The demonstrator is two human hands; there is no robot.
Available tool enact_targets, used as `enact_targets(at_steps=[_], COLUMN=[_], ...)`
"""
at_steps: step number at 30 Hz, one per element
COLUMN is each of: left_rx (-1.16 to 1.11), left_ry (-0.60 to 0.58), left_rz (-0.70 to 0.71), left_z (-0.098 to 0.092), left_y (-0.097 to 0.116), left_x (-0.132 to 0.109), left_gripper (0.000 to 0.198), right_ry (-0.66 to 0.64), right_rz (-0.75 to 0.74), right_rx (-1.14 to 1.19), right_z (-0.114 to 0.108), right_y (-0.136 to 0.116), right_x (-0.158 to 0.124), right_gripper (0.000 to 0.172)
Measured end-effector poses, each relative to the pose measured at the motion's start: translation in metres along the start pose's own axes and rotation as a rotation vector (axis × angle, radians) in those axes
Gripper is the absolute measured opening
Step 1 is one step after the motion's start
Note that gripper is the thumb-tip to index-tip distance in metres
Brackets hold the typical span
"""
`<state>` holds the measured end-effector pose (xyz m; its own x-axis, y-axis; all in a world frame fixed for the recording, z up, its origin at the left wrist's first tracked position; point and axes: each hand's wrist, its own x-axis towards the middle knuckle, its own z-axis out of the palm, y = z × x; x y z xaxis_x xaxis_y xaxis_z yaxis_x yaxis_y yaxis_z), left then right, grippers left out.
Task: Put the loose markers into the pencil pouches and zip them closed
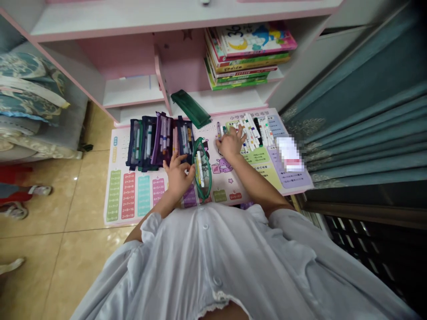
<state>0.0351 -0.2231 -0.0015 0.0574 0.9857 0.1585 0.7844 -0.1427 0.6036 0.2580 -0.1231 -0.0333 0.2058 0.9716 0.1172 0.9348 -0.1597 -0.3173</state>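
Shirt overlaps desk; right fingers partly hide markers.

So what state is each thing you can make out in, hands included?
Left hand: open, spread.
Right hand: curled, grip unclear.
Near green pouch: open, pens inside.
Far green pouch: lying flat, zip unclear.
Row of pouches: filled with pens.
Markers on the right: loose, bunched together.
Books: stacked, closed.
Curtain: hanging in folds.

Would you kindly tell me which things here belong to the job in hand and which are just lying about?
Likely part of the job:
open green pouch beside the left hand
loose markers at the right hand
filled pouches
flat green pouch

Apparently just lying about:
books
blurred white item
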Motion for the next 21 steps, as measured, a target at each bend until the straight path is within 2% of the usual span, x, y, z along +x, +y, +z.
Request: enact_targets(at_steps=[5, 10, 16, 21], left_rx=[0.001, -0.002, -0.011, -0.008], left_ry=[-0.002, -0.009, -0.001, 0.006], left_rz=[-0.007, -0.010, -0.016, -0.007], left_z=[0.000, 0.001, 0.001, 0.001], left_y=[0.000, 0.001, 0.002, 0.001], left_x=[0.000, 0.001, 0.001, 0.001], left_gripper=[0.025, 0.024, 0.025, 0.025], right_ry=[-0.013, 0.004, 0.078, 0.092], right_rz=[-0.006, -0.033, -0.034, -0.106], right_rx=[-0.013, 0.008, 0.085, 0.230], right_z=[0.006, -0.001, -0.029, -0.057], right_y=[0.001, 0.002, -0.006, -0.015], right_x=[0.001, -0.006, -0.034, -0.076], right_gripper=[0.033, 0.029, 0.021, 0.018])
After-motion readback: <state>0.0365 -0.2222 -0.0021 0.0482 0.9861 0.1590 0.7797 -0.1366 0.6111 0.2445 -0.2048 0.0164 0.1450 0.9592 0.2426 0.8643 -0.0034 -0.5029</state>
